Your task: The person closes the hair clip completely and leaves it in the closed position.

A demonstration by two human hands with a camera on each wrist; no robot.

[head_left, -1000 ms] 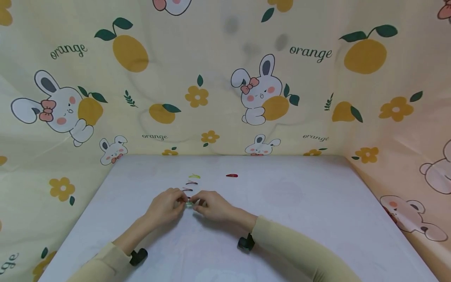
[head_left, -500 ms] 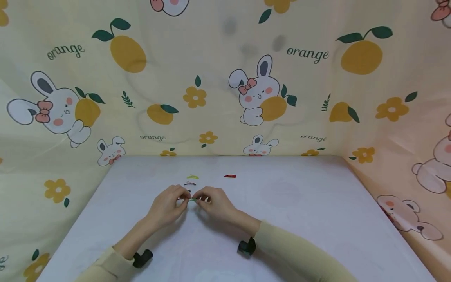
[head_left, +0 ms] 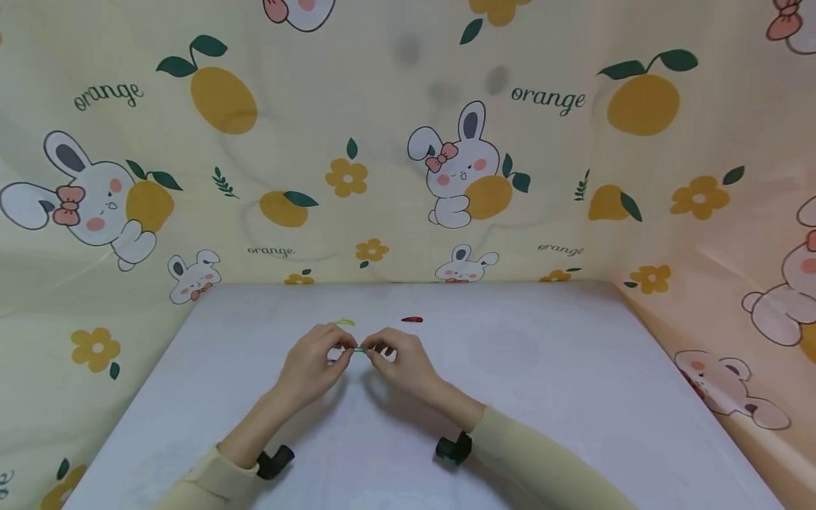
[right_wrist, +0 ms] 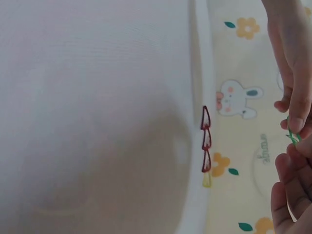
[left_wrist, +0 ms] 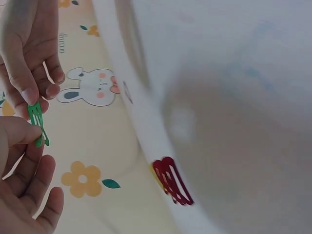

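A green snap hair clip (left_wrist: pixel 36 122) is held above the table between both hands, its lower end splayed apart in the left wrist view. My left hand (head_left: pixel 316 360) pinches one end between thumb and index finger. At the other end, the thumb and fingertips of my right hand (head_left: pixel 403 359) pinch it too. Three dark red hair clips (right_wrist: pixel 206 139) stand in a row on the table, with a yellow hair clip (right_wrist: pixel 207 179) at the row's end. The left hand mostly hides the dark red ones in the head view.
A single red hair clip (head_left: pixel 412 319) lies farther back, right of the yellow one. The white table (head_left: pixel 542 382) meets a cloth backdrop (head_left: pixel 382 127) printed with rabbits and oranges at its far edge. Black wrist cameras (head_left: pixel 454 449) hang below both forearms.
Both hands have risen and moved farther over the table with the green clip, which was low at the near end of the row a second ago. The left hand now covers more of the row.
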